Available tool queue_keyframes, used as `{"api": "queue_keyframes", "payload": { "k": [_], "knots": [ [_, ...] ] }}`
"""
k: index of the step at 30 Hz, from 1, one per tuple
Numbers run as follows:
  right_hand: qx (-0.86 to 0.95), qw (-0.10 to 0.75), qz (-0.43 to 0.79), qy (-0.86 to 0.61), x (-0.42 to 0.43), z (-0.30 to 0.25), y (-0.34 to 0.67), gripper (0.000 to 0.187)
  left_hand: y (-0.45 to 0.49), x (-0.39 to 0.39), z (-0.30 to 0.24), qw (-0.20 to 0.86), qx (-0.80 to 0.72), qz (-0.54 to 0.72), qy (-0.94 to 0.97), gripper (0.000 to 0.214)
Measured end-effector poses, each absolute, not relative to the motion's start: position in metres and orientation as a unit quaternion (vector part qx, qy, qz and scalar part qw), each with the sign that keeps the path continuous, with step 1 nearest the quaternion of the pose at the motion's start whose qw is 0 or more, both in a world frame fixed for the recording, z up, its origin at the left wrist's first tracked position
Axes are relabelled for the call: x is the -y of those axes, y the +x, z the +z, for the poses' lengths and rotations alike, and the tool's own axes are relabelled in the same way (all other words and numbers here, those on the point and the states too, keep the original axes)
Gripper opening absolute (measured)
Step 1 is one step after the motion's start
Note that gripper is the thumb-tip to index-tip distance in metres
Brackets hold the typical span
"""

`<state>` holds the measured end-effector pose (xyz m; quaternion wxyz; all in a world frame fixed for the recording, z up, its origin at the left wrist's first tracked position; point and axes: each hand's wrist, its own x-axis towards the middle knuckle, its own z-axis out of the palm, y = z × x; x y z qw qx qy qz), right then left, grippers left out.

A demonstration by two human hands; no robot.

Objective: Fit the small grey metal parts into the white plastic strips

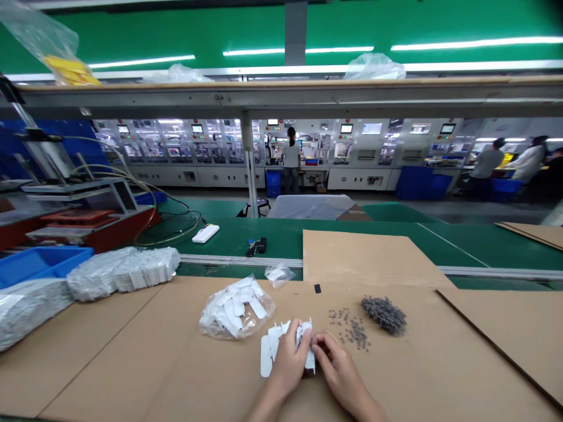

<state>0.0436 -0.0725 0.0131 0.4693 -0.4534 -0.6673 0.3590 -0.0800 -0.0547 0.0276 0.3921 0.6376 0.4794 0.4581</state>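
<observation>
My left hand (pixel 288 358) is closed around a white plastic piece (pixel 309 362), just above the cardboard. Fingers pinched together, my right hand (pixel 336 364) meets the right edge of that piece; whatever small thing its fingertips hold is hidden. Under and beside the left hand lie more flat white plastic pieces (pixel 265 358). To the right is a heap of small dark grey parts (pixel 384 315), with a looser scatter of the same grey parts (pixel 357 333) next to it. An open clear bag (pixel 259 319) of white pieces sits beyond my left hand.
Cardboard sheets (pixel 176 351) cover the bench. A small black rectangle (pixel 317 288) and a small bag (pixel 279 274) lie farther back. Bagged white stacks (pixel 145 269), a blue bin (pixel 44 264) and a press fixture (pixel 79 199) stand left. People work in the background.
</observation>
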Motion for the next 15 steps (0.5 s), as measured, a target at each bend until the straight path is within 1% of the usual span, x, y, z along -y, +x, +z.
{"api": "queue_keyframes", "payload": {
  "k": [3,5,8,10,12,15],
  "knots": [
    [0.61,0.495,0.425,-0.45,0.0702,0.0114,0.0441,0.014,-0.078,0.0553,0.0247,0.463,-0.465,0.44,0.614,0.022],
    [0.562,0.507,0.489,-0.435,0.0681,0.0111,0.0441,0.017,-0.0775,0.0545,0.0229,0.487,-0.463,0.438,0.598,0.023],
    [0.52,0.488,0.564,-0.416,0.0653,0.0106,0.0441,0.022,-0.0785,0.0534,0.0241,0.472,-0.464,0.454,0.597,0.022],
    [0.5,0.481,0.589,-0.414,0.0642,0.0096,0.0445,0.024,-0.0795,0.0538,0.0272,0.443,-0.464,0.466,0.609,0.021],
    [0.476,0.491,0.597,-0.419,0.0638,0.0076,0.0457,0.024,-0.0802,0.0548,0.0297,0.423,-0.462,0.47,0.622,0.02],
    [0.448,0.498,0.61,-0.423,0.0638,0.0041,0.048,0.025,-0.0805,0.0561,0.0293,0.456,-0.453,0.447,0.622,0.021]
  ]
}}
